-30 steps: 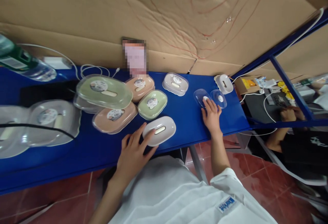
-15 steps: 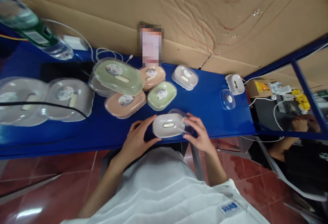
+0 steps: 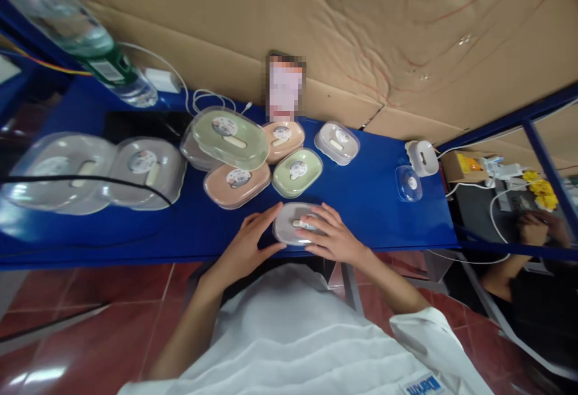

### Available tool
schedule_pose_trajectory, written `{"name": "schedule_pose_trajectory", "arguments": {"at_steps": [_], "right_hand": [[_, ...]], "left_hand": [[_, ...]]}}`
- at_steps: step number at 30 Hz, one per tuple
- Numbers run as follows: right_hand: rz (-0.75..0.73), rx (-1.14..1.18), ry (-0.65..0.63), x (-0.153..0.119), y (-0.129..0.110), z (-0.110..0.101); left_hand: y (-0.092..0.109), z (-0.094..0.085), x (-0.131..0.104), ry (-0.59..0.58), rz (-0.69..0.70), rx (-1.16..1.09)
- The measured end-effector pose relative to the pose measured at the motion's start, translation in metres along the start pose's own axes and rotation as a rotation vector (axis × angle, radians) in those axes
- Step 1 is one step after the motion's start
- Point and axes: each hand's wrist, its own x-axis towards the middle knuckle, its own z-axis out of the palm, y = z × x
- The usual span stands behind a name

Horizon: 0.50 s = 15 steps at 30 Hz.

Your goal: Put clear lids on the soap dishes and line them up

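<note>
Near the front edge of the table is a small grey oval lidded box [image 3: 285, 226] with a pale slot piece in its middle. A clear lid [image 3: 289, 209] now covers it. My left hand [image 3: 246, 244] holds the left end, thumb at the near side and fingers at the far side. Over the right half lies my right hand [image 3: 332, 235], its fingers spread across the lid and gripping its edges; they hide part of the sticker. Just beyond stand a green box [image 3: 311, 185], a pink box [image 3: 237, 193] and a larger green box [image 3: 253, 151], all with clear lids.
Larger grey boxes [image 3: 117, 184] sit at left under a black cable [image 3: 90, 179]. Behind are an orange box [image 3: 293, 136], a grey box [image 3: 347, 148], a blurred-out phone [image 3: 285, 91] and a water bottle [image 3: 108, 64]. At right are an uncovered grey box [image 3: 430, 157] and a clear lid [image 3: 409, 193].
The clear lid in my right hand has moved left from the box's right end onto the box. My right hand has come over it. The view has shifted slightly.
</note>
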Motion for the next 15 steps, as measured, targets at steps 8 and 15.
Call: {"name": "schedule_pose_trajectory", "arguments": {"at_steps": [8, 15], "right_hand": [[0.081, -0.249, 0.16, -0.012, -0.024, 0.011], [0.405, -0.392, 0.169, -0.017, -0.039, 0.014]], "left_hand": [[-0.009, 0.007, 0.0, 0.042, 0.095, 0.078], [-0.009, 0.015, 0.003, 0.172, 0.137, 0.073]]}}
